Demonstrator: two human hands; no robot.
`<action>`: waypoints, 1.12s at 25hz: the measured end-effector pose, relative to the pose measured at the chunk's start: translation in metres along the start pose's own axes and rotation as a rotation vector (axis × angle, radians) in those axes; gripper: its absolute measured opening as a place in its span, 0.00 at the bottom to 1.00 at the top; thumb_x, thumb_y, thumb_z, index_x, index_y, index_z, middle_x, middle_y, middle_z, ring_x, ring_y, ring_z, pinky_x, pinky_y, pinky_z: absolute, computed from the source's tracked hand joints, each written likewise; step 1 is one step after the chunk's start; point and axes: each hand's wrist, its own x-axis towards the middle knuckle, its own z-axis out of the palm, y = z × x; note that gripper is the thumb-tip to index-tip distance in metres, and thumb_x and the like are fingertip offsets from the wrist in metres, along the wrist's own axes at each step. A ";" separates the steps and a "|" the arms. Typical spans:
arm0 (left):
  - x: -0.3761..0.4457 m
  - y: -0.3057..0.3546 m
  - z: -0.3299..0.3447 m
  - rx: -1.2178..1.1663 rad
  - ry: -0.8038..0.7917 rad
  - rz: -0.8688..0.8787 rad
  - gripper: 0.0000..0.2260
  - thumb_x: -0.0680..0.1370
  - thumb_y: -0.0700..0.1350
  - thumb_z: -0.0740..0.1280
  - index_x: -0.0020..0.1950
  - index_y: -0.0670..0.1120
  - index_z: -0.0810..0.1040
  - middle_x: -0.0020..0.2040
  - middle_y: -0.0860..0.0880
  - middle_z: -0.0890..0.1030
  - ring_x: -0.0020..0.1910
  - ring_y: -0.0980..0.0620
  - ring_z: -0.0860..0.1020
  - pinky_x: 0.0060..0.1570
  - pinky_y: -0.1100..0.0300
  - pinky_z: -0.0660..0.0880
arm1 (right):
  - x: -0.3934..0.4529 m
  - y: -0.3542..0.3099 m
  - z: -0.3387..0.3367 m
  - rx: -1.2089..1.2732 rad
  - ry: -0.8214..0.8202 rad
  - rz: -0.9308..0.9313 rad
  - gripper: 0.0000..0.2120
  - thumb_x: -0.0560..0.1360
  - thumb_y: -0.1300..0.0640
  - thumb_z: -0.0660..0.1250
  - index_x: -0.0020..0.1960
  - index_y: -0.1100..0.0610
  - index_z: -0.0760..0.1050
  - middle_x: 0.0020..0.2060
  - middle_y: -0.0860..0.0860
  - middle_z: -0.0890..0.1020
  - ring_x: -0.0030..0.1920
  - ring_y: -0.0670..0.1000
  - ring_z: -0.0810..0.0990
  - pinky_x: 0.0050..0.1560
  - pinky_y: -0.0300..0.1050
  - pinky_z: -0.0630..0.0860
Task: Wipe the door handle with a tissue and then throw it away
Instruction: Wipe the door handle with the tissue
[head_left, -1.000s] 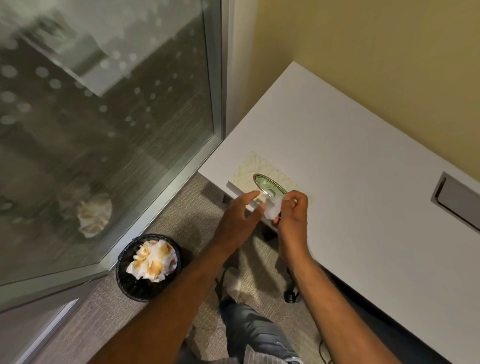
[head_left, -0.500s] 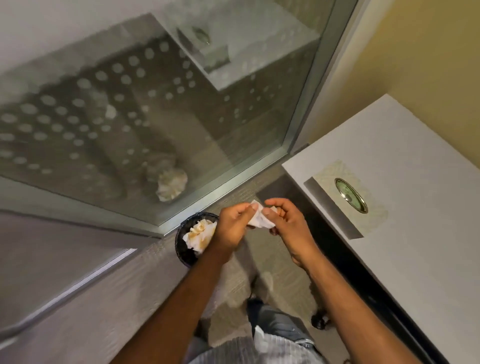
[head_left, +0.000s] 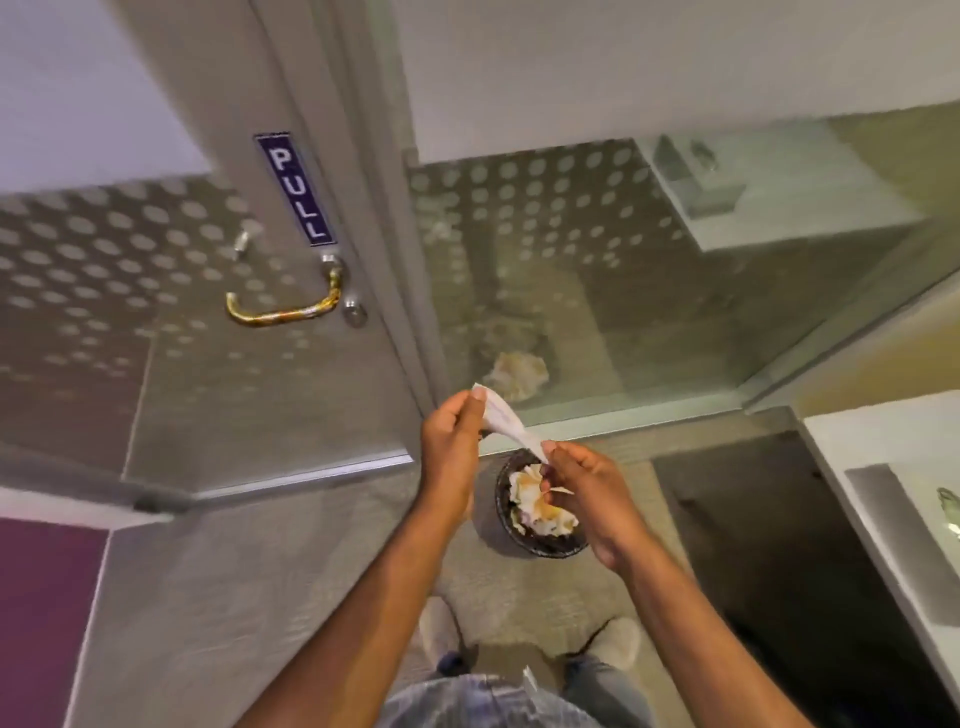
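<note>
A white tissue (head_left: 508, 422) is stretched between my two hands. My left hand (head_left: 451, 448) pinches its upper end and my right hand (head_left: 587, 488) pinches its lower end. Both hands hover just above a round black bin (head_left: 540, 543) on the carpet, which holds several crumpled, stained tissues. The lever door handle (head_left: 283, 306), smeared yellow-orange, sits on the door frame up and to the left, well away from both hands, under a blue PULL sign (head_left: 295, 189).
The glass door (head_left: 156, 322) with dotted frosting fills the left; a fixed glass panel (head_left: 597, 270) stands behind the bin. A white desk (head_left: 883, 436) with the tissue box (head_left: 904, 530) is at the right edge. My shoes (head_left: 441, 631) stand on the carpet below.
The tissue came out of the box on the desk, and the view swung left from the desk to the door. Both hands now hold the tissue pulled out lengthwise above the bin.
</note>
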 end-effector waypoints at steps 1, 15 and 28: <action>0.005 0.006 -0.024 -0.003 0.053 0.020 0.14 0.86 0.42 0.64 0.42 0.46 0.83 0.37 0.49 0.83 0.39 0.53 0.79 0.41 0.57 0.75 | 0.000 0.005 0.026 0.031 -0.032 0.056 0.12 0.81 0.59 0.65 0.44 0.54 0.85 0.37 0.53 0.80 0.33 0.48 0.76 0.35 0.40 0.74; 0.061 0.061 -0.244 0.080 0.241 0.160 0.08 0.80 0.53 0.71 0.43 0.53 0.86 0.35 0.56 0.83 0.35 0.56 0.77 0.36 0.57 0.73 | 0.019 -0.026 0.277 -0.242 -0.386 -0.269 0.04 0.79 0.54 0.71 0.49 0.52 0.84 0.42 0.50 0.86 0.41 0.46 0.83 0.38 0.36 0.77; 0.131 0.079 -0.255 0.124 0.413 0.214 0.10 0.80 0.58 0.67 0.47 0.54 0.82 0.31 0.51 0.78 0.30 0.52 0.73 0.31 0.53 0.71 | 0.063 -0.088 0.330 -0.648 0.034 -0.712 0.05 0.79 0.53 0.69 0.51 0.46 0.73 0.43 0.41 0.81 0.44 0.39 0.79 0.40 0.30 0.72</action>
